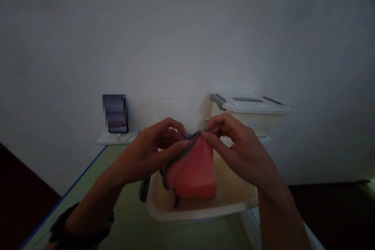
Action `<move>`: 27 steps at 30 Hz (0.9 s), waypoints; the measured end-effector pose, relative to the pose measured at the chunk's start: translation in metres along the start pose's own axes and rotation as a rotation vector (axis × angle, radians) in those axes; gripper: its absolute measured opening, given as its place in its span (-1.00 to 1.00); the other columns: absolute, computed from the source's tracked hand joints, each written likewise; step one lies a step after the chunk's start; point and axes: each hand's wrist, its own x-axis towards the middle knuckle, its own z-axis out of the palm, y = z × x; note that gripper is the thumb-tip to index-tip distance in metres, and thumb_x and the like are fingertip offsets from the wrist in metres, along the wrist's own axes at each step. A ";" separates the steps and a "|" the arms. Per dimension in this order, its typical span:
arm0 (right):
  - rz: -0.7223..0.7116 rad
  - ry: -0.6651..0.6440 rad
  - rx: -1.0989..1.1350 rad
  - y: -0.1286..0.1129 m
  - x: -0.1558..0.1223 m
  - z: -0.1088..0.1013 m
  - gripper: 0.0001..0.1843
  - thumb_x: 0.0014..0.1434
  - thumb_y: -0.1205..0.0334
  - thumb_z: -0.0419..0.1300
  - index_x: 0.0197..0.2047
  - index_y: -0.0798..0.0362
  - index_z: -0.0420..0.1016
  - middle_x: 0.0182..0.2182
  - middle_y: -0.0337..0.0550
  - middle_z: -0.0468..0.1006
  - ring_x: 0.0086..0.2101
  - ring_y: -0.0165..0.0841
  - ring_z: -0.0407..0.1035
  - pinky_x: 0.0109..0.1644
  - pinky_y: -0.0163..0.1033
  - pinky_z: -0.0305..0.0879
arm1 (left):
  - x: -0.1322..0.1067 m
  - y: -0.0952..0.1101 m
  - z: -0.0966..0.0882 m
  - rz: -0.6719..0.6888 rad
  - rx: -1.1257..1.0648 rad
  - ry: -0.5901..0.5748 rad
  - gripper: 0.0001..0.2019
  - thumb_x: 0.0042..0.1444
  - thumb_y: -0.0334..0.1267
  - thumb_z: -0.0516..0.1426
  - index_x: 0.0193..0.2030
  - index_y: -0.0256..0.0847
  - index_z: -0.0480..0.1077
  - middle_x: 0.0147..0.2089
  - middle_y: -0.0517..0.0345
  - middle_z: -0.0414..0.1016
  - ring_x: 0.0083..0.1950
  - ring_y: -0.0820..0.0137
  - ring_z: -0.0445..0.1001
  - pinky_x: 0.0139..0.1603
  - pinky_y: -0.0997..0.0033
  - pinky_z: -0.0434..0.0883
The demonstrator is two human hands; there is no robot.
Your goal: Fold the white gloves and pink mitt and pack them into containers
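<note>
A red mesh pouch (195, 172) with a dark checkered trim hangs above an open cream plastic tub (202, 209). My left hand (152, 152) pinches the trim at the pouch's upper left edge, fingers closed. My right hand (237, 150) pinches the same trim at the top right corner, fingers closed as well. Both hands hold the pouch up at its top edge, with its lower part dangling into the tub. A dark band sits on my left wrist (79, 226).
A second cream bin with a white lid and grey latches (252, 111) stands behind, against the white wall. A phone (116, 114) leans upright on a white stand at the back left. The green table (129, 218) has a blue left edge.
</note>
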 end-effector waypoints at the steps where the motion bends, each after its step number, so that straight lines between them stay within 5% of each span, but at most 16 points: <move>1: 0.010 0.020 0.019 0.002 0.000 -0.002 -0.89 0.15 0.23 0.11 -0.22 0.01 0.30 -0.46 -0.28 0.40 -0.44 -0.44 0.32 -0.40 -0.36 0.21 | -0.001 0.000 -0.002 0.016 0.004 -0.020 -0.89 0.08 -0.25 0.12 -0.24 -0.12 0.29 -0.44 0.28 0.41 -0.46 0.50 0.38 -0.51 0.59 0.30; 6: -0.053 0.054 -0.041 0.008 0.000 -0.009 -0.84 0.20 0.28 0.03 -0.14 0.00 0.35 -0.40 -0.25 0.41 -0.40 -0.44 0.31 -0.36 -0.34 0.21 | -0.002 -0.002 -0.013 0.091 0.155 -0.127 -0.73 -0.05 -0.26 0.24 -0.22 -0.15 0.27 -0.28 0.22 0.41 -0.29 0.44 0.44 -0.29 0.50 0.41; 13: -0.063 0.010 -0.019 0.014 0.001 -0.012 -0.86 0.21 0.30 0.03 -0.19 0.04 0.37 -0.31 -0.22 0.43 -0.29 -0.42 0.33 -0.25 -0.32 0.24 | 0.000 -0.011 -0.017 0.040 0.273 -0.117 -0.72 -0.02 -0.23 0.22 -0.20 -0.19 0.25 -0.27 0.22 0.41 -0.31 0.45 0.45 -0.31 0.47 0.44; 27: -0.011 -0.237 -0.134 0.007 -0.002 -0.020 -0.94 0.06 0.29 0.21 -0.36 0.07 0.39 -0.41 -0.28 0.42 -0.35 -0.46 0.31 -0.27 -0.35 0.22 | -0.001 -0.004 -0.020 0.125 0.439 -0.100 -0.91 0.05 -0.45 0.04 -0.32 -0.23 0.33 -0.36 0.25 0.40 -0.31 0.50 0.38 -0.26 0.52 0.37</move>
